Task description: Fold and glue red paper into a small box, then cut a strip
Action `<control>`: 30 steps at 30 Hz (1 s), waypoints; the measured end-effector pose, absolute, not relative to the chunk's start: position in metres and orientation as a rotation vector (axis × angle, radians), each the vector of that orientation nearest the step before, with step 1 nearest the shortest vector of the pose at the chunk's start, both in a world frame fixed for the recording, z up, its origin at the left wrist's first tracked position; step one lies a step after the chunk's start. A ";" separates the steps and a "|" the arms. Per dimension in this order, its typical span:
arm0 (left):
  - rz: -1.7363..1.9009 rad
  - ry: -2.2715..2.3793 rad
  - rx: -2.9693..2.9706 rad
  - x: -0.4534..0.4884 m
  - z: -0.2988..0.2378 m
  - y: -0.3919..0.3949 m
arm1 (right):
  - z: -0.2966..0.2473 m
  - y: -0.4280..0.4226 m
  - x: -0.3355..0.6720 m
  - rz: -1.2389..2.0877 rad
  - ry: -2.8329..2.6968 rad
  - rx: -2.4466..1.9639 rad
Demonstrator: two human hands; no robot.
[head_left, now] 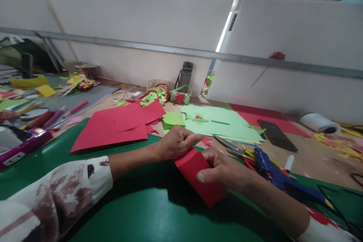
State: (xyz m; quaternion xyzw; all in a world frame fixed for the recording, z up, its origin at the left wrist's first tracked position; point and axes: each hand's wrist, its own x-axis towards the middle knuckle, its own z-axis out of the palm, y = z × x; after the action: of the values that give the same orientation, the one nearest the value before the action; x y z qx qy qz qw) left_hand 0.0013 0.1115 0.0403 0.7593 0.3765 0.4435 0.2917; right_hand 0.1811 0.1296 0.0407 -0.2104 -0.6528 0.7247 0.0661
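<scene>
I have both hands meeting near the middle of the frame. My left arm comes in from the lower left, in a blotched white sleeve, its forearm stretched almost level; the left hand is closed in a pinch, thumb pointing right. My right arm slants up from the lower right, wrist bent inward; the right hand is also closed narrow, its thumb laid flat across the front of the red paper piece. I read both as gripping that one piece, left at its upper end, right along its side. It sits just right of centre, above the green mat, its lower end tilted towards the bottom right.

The purple device at the left edge bears one white label, too small for me to read.

Counting around the hands, I get two overlapping red sheets left of centre, and one more red sheet at right, partly under a dark phone. On the counter I also count one blue glue gun, one pair of scissors, one white roll, one grey bottle and, just beside it, one small green basket with a red bow.
</scene>
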 end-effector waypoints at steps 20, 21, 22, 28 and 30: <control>1.125 0.927 2.128 0.003 0.040 0.108 | 0.045 0.125 0.182 2.113 -2.169 -0.600; 1.123 0.923 2.143 0.003 0.041 0.108 | 0.045 0.125 0.183 2.091 -2.194 -0.599; 1.124 0.923 2.158 0.003 0.041 0.107 | 0.046 0.125 0.183 2.072 -2.215 -0.597; 1.095 0.934 2.229 0.003 0.040 0.105 | 0.048 0.125 0.182 2.054 -2.257 -0.621; 1.086 0.943 2.248 0.003 0.040 0.105 | 0.048 0.124 0.182 2.062 -2.259 -0.617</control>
State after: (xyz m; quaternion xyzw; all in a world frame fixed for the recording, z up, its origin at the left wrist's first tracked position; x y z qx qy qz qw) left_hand 0.0028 0.1051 0.0403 0.8190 0.3435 0.3957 0.2340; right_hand 0.1817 0.1242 0.0483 -0.1977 -0.7240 0.6608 0.0109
